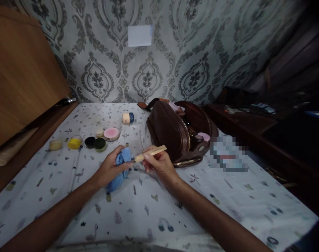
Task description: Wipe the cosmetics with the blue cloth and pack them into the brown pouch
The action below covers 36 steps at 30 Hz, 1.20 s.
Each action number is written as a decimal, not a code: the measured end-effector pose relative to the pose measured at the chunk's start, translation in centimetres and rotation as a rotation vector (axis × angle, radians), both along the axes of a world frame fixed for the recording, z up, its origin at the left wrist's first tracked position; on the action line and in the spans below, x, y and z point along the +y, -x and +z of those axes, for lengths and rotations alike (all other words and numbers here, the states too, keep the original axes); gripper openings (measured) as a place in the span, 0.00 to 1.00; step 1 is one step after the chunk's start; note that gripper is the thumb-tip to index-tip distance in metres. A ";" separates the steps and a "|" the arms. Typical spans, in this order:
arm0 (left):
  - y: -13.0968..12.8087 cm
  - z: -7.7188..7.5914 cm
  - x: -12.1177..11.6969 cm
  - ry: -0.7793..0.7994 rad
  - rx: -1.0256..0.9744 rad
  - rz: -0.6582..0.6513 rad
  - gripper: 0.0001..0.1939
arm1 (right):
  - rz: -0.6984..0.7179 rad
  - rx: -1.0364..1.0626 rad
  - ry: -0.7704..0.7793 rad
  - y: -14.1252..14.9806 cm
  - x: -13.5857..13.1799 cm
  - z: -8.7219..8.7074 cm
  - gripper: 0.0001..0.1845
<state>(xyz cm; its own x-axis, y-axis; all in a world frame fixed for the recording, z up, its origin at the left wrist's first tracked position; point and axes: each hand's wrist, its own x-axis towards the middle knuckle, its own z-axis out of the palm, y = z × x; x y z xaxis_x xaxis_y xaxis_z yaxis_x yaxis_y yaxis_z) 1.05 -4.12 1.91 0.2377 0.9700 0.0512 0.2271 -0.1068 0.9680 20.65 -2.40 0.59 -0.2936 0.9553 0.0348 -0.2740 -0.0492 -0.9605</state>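
Observation:
A fluffy blue cloth (pixel 119 176) is bunched in my left hand (pixel 109 166), its fingers wrapped round it and its lower end hanging toward the table. My right hand (pixel 159 164) pinches a slim pale-yellow stick-like tool (pixel 150 153) between thumb and fingers. The tool's narrow dark end points left and meets the cloth near my left thumb; its exact kind is unclear. Just behind my hands stands a brown leather bag (pixel 167 129), unzipped, with a pink round item (pixel 203 137) at its opening.
Small jars stand to the left: a pink-topped one (pixel 111 133), a dark green one (pixel 100 144), a black one (pixel 90 142) and a yellow one (pixel 74 142). A beige-and-blue jar (pixel 128 118) lies farther back. A pixelated patch (pixel 229 155) hides something at right.

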 end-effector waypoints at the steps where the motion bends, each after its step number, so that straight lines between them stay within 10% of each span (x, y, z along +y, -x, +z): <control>1: -0.1 -0.1 0.0 0.006 -0.018 0.003 0.17 | 0.043 0.004 0.015 0.1 -0.1 0.0 0.24; 18: -1.2 -0.3 -0.3 -0.183 0.161 -0.126 0.14 | 0.249 -0.395 -0.215 0.5 -1.1 -0.7 0.07; 26: -0.6 -0.2 0.5 0.184 -0.237 0.187 0.28 | 0.257 -0.661 -0.331 0.5 -1.2 0.1 0.10; 36: 0.6 0.6 0.6 -0.147 0.079 0.288 0.17 | 0.104 -0.959 -0.488 0.2 -1.7 0.5 0.04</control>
<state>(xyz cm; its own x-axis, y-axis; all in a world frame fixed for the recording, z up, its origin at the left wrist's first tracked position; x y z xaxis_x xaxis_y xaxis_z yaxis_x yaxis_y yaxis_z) 0.49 -3.57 2.51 -0.0367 0.9814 0.1884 0.3419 -0.1648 0.9252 20.49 -4.09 1.12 -0.4802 0.8692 0.1179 0.5855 0.4177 -0.6948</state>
